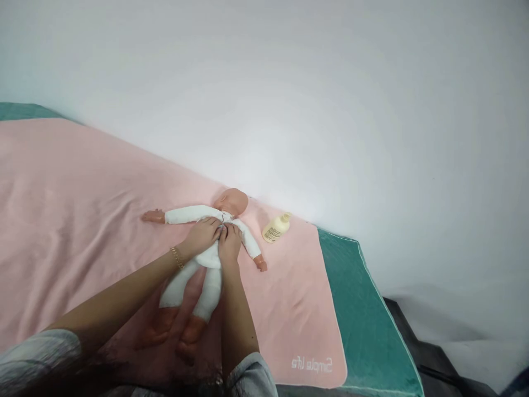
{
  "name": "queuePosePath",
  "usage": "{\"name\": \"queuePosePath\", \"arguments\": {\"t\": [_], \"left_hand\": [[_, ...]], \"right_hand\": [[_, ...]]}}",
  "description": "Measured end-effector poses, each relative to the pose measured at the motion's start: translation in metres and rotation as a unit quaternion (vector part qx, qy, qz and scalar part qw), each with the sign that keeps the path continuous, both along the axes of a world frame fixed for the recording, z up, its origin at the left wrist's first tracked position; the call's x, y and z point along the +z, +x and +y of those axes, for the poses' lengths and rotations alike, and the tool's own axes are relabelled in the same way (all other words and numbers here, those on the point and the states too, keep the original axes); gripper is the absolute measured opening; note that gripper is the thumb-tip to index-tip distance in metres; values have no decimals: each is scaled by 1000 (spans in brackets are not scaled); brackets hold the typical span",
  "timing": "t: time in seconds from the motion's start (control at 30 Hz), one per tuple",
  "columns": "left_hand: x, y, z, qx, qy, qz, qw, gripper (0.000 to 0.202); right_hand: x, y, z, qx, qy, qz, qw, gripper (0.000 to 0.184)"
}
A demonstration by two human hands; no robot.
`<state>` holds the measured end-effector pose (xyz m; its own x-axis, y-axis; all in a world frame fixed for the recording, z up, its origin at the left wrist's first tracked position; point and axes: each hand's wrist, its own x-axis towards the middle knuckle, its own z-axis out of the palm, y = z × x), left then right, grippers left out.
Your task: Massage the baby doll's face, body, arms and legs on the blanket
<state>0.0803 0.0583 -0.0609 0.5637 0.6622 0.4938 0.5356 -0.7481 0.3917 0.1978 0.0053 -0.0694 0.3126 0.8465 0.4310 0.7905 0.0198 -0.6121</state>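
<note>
A baby doll (236,200) in a white one-piece suit lies on its back on a pink blanket (82,209), arms spread, head toward the wall. My left hand (201,235) and my right hand (230,243) rest side by side on the doll's chest just below the neck. The fingertips of both hands are pinched on the white suit's front (211,258) near the collar. A gold bracelet (177,257) sits on my left wrist. The doll's bare feet point toward me between my forearms.
A small cream lotion bottle (276,226) lies on its side on the blanket, right of the doll's head. The blanket covers a teal mattress (363,320) that ends at the right. A plain white wall (289,82) runs behind.
</note>
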Motion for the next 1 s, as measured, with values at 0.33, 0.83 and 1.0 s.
{"name": "queuePosePath", "arguments": {"t": [0.33,0.83,1.0], "left_hand": [[-7,3,0,8,-1,-13,1000,38],[-4,-1,3,-4,-60,-87,994,38],[2,-26,-25,-28,-46,-130,990,38]], "right_hand": [[-3,1,0,0,10,4,1000,40],[0,2,-3,5,22,31,999,41],[-2,-4,-41,-12,97,101,990,39]]}}
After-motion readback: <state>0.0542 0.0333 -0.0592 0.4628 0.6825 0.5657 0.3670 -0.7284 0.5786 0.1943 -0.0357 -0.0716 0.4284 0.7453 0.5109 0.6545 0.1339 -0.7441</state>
